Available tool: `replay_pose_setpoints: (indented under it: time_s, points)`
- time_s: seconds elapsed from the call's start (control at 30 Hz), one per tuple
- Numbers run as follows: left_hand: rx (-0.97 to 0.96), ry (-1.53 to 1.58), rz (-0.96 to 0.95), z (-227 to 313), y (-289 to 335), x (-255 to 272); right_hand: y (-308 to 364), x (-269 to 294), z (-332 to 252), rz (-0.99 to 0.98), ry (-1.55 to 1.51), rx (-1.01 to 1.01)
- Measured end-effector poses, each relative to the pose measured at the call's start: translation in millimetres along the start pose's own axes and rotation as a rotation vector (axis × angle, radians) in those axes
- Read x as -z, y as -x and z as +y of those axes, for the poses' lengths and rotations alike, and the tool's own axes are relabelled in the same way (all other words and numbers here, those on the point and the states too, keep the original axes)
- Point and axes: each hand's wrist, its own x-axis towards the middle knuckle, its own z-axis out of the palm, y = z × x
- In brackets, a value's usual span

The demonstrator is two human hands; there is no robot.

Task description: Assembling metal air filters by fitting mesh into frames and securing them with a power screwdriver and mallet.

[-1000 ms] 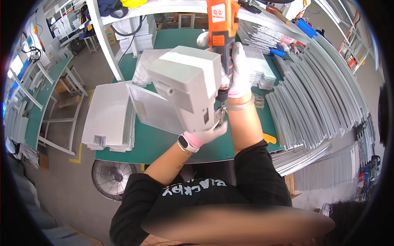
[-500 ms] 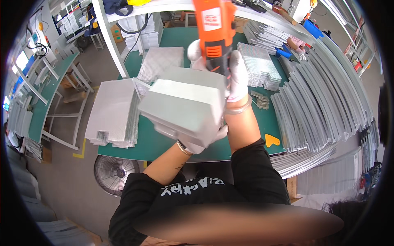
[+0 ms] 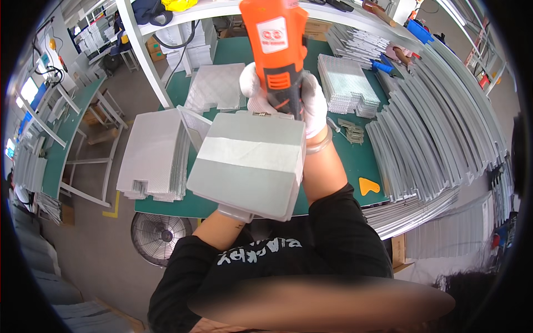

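And gripping the orange-and-black power drill (image 3: pixel 276 47) in the gloved right hand (image 3: pixel 315 105), clearly the nearer, lengthwise away from the body, just beyond the grey box-shaped casing (image 3: pixel 244 177), with the left hand hidden behind, so can't tell if grasping or released.

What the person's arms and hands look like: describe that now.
The right hand wears a white glove, with a pale bangle at the wrist. Black sleeves end near the elbows. The left forearm has a small dark marking; the left hand is hidden.
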Motion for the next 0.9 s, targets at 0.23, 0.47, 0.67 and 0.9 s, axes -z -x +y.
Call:
replay_pose_setpoints:
  time_s: [0.23,0.47,0.67,0.9]
  points:
    - [0.09,0.297,0.134,-22.4,50.2,-50.6,11.5,-4.8,-7.5,0.283,0.178,0.158]
    - [-0.09,0.055,0.024,-26.5,39.5,-34.1,3.4,-2.3,-82.7,0.437,0.261,0.317]
    - [-0.047,0.021,-0.335,-6.1,62.8,22.7,-5.4,-11.9,-79.7,0.45,0.441,0.215]
    - [-0.167,0.376,-0.579,-18.8,232.7,108.0,5.7,-20.6,-62.9,0.52,0.385,0.216]
